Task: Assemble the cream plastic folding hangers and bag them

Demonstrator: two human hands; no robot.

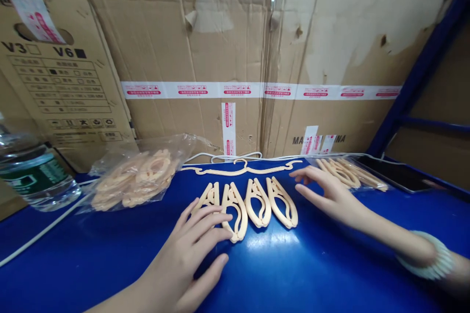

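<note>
Several cream folding hangers lie folded in a row on the blue tabletop [264,274]. My left hand [198,244] has its fingers spread over the leftmost folded hanger [210,194] and the second folded hanger [240,215], partly hiding both; whether it touches them I cannot tell. Right of these lie a third folded hanger [258,203] and a fourth folded hanger [282,203]. Behind the row an unfolded hanger [235,171] stretches sideways with its hook up. My right hand [328,190] is open and holds nothing, close to the unfolded hanger's right end.
Clear bags of folded hangers lie at left [147,178] and behind my right hand [338,173]. A water bottle [35,171] stands at the left edge. A dark flat device [400,176] lies at right. White cable [44,234] crosses the left side. Cardboard [205,49] walls the back.
</note>
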